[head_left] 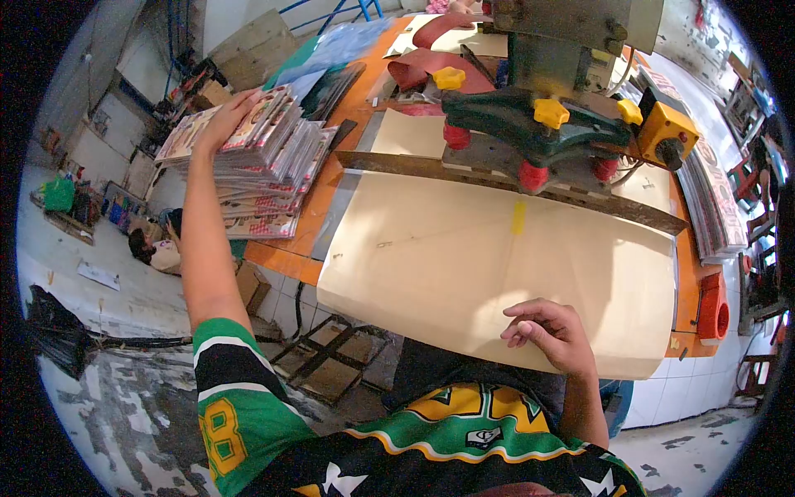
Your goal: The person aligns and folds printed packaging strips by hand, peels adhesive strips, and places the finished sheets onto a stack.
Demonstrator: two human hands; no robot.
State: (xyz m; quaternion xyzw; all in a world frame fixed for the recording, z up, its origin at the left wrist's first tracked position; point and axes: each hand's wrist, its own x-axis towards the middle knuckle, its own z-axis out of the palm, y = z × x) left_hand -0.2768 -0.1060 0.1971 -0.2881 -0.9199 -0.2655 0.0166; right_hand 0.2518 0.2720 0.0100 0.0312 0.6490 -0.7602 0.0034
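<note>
My left hand rests on top of a tall stack of printed, glossy packets at the left end of the orange table; whether its fingers grip a packet is hard to make out. Over the front part of a large cream sheet, my right hand hovers with its fingers loosely curled and apart, holding nothing. Behind the sheet's middle stands a machine with a dark green clamp frame, yellow knobs and red feet. A long metal bar lies across the sheet below it.
A yellow control box is on the machine's right side. More stacked packets stand at the right, near a red-orange holder. Red material lies behind. A person is low on the far left floor.
</note>
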